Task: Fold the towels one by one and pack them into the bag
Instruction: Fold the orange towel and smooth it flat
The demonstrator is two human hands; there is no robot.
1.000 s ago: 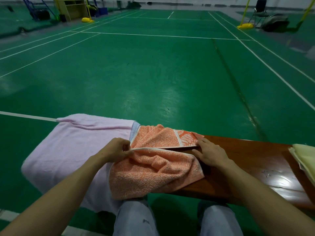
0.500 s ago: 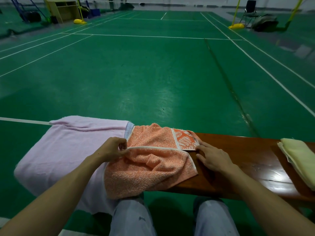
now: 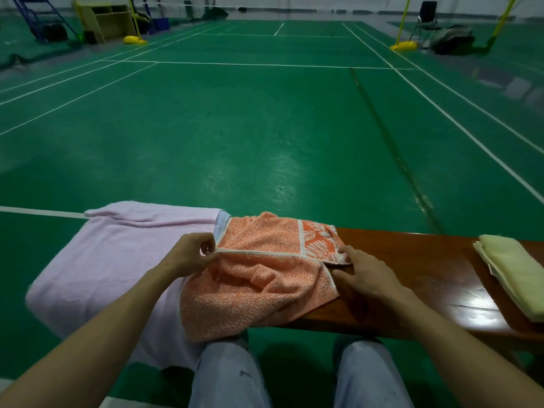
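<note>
the orange towel (image 3: 259, 290) is laid across the wooden bench (image 3: 412, 260), partly doubled, its near part hung over the front edge. its white-trimmed edge is pinched by the left hand (image 3: 188, 257); the right hand (image 3: 365, 275) is laid flat, fingers loose, touching the right corner, nothing gripped. should the edge be pulled unpinned, the fold could be skewed or the overhang dragged off. what lies under the pink towel (image 3: 112, 260) is hidden; no bag is seen.
</note>
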